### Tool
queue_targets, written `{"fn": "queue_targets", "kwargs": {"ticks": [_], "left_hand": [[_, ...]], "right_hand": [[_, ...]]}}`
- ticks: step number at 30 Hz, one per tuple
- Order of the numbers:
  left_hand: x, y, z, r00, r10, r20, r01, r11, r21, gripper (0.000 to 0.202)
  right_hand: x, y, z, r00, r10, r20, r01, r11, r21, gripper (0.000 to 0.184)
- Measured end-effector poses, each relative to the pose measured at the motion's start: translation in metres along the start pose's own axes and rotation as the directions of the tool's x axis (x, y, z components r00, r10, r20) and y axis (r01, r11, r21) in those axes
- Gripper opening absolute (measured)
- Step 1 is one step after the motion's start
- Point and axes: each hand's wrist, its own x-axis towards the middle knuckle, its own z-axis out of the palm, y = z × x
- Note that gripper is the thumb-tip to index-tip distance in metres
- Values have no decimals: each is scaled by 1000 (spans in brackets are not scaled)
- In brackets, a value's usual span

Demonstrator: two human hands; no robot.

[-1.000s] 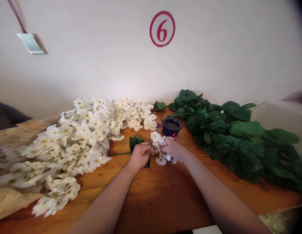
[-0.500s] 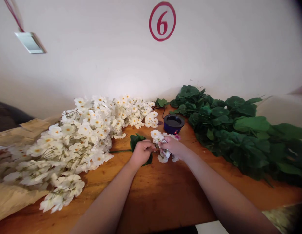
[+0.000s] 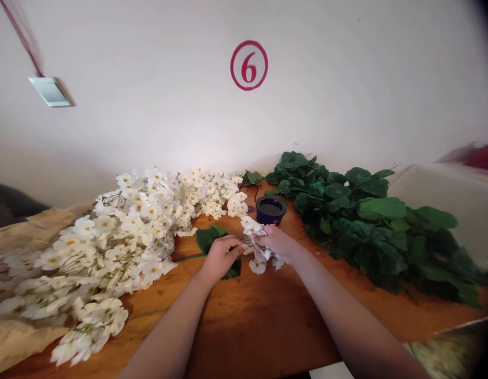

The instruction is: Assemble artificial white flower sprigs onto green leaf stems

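Note:
My left hand (image 3: 223,256) is closed, thumb against fingers, around the stem of an artificial flower near the middle of the table. Green leaves (image 3: 206,238) on that stem show above and below the hand, and the stem (image 3: 189,257) runs out to the left. My right hand (image 3: 278,240) is closed on a cluster of white artificial flowers (image 3: 258,263), just right of my left fingertips. Blossoms hang beneath the right hand. The exact point where stem and cluster meet is hidden by the fingers.
Behind my right hand stands a dark blue round pot (image 3: 271,211) with a black top and a small red light. White flowers (image 3: 141,210) are heaped on the left beside brown paper (image 3: 23,339). A pile of green leaves (image 3: 370,226) covers the right of the wooden table (image 3: 252,321).
The view has tilted up and turned slightly right, so the wall number and table sit lower and further left. Both hands stay close together, holding the same stem and flower cluster.

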Motion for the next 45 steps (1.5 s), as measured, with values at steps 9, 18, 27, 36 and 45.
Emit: {"fn": "queue_targets", "kwargs": {"ticks": [9, 18, 27, 36, 45], "left_hand": [[-2, 22, -12, 995, 90, 37, -96, 958, 271, 24], [-5, 22, -9, 962, 258, -87, -174, 827, 534, 20], [-6, 9, 10, 964, 17, -265, 32, 983, 179, 19], [-2, 7, -1, 895, -165, -413, 169, 985, -28, 19], [-4, 12, -7, 838, -171, -519, 163, 985, -61, 26]], "right_hand": [[-6, -10, 2, 998, -65, 17, 60, 974, 220, 35], [-20, -29, 3, 988, -153, -15, 149, 931, 333, 37], [-14, -18, 28, 923, -18, -385, 176, 908, 381, 36], [-18, 25, 72, 815, -397, -422, 426, 904, -28, 17], [-25, 32, 77, 765, -589, -260, 468, 787, -402, 20]]}}
